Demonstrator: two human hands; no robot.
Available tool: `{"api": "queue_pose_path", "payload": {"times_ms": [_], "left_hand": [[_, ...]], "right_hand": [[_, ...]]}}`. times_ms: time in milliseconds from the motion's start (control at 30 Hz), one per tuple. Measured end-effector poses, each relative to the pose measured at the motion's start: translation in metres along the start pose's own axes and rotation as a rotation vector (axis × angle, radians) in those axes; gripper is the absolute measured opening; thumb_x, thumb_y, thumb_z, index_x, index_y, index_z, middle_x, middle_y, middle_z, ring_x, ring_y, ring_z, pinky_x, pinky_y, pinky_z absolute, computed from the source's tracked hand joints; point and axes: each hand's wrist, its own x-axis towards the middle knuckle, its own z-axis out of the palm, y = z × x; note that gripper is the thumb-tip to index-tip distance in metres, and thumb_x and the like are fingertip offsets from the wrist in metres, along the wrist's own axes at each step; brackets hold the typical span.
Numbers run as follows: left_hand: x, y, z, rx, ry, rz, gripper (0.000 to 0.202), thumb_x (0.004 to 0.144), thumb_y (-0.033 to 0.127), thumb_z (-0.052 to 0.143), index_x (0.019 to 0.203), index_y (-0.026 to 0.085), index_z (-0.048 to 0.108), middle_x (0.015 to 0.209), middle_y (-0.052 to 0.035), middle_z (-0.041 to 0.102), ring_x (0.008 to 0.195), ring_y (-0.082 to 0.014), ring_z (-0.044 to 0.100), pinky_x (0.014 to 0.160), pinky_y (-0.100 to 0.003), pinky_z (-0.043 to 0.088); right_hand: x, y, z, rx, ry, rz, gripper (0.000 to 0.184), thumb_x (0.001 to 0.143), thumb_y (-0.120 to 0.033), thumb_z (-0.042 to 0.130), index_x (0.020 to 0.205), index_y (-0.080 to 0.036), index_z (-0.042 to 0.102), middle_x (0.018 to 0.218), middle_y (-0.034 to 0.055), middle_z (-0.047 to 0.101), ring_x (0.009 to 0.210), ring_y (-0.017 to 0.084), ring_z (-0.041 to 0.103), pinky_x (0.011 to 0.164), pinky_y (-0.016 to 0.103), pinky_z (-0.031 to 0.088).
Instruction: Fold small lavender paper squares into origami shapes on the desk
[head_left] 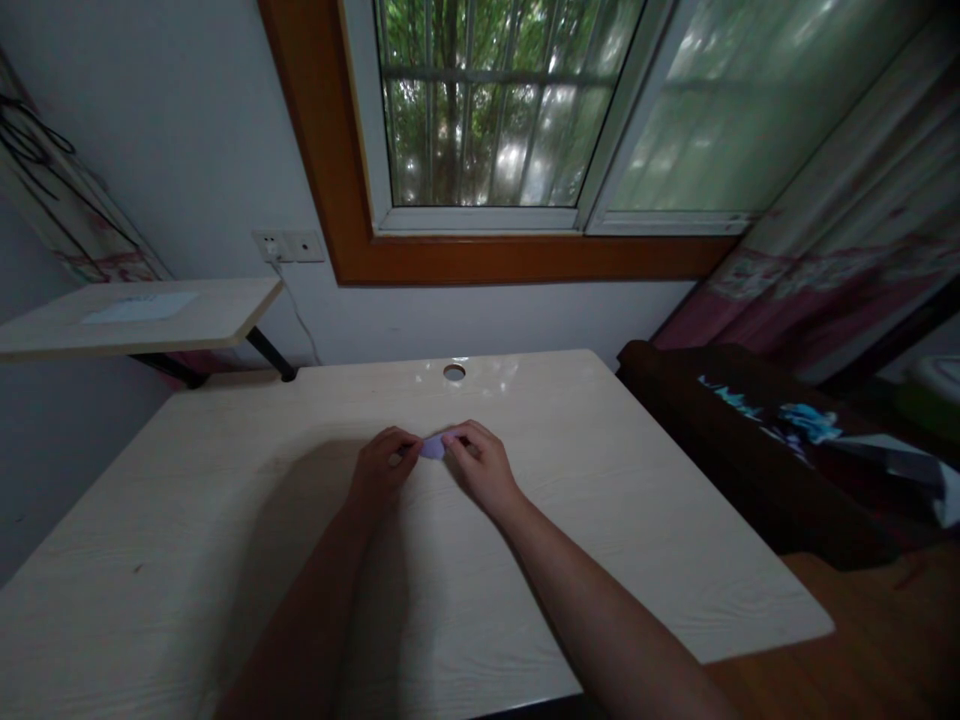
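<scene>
A small pale purple piece, perhaps folded paper [433, 447], lies on the light wooden table [225, 520] near its middle. My left hand [381, 467] pinches its left end with curled fingers. My right hand [480, 462] pinches its right end, fingers closed on it. Both forearms reach in from the bottom edge. Most of the purple piece is hidden between my fingertips.
A round cable hole [454, 372] sits at the table's far edge. A small side shelf [150, 312] stands at the left, under a wall socket [289, 245]. A dark sofa or bed with cloth [787, 440] is at the right, and a barred window [487, 100] is ahead.
</scene>
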Motion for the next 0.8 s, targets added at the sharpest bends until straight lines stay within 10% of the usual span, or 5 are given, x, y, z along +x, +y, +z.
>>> {"api": "queue_pose_path", "payload": {"times_ms": [533,800], "left_hand": [[0.003,-0.007,-0.007,-0.111,0.192,-0.19,0.018,0.091,0.034,0.059,0.084,0.02,0.068,0.085,-0.0026,0.065,0.079,-0.0153,0.062,0.071,-0.026,0.05],[0.003,-0.003,0.002,-0.172,0.0,-0.149,0.019,0.089,0.038,0.061,0.09,0.022,0.071,0.089,-0.0034,0.067,0.082,-0.0163,0.064,0.072,-0.027,0.053]], "right_hand": [[0.003,0.014,0.0,0.183,0.229,0.258,0.027,0.088,-0.041,0.059,0.074,-0.019,0.064,0.073,0.0003,0.06,0.075,0.017,0.055,0.071,0.028,0.043],[0.001,0.007,0.004,0.11,0.072,0.154,0.022,0.089,-0.038,0.06,0.08,-0.02,0.07,0.078,0.0017,0.063,0.074,0.016,0.058,0.07,0.027,0.043]]}}
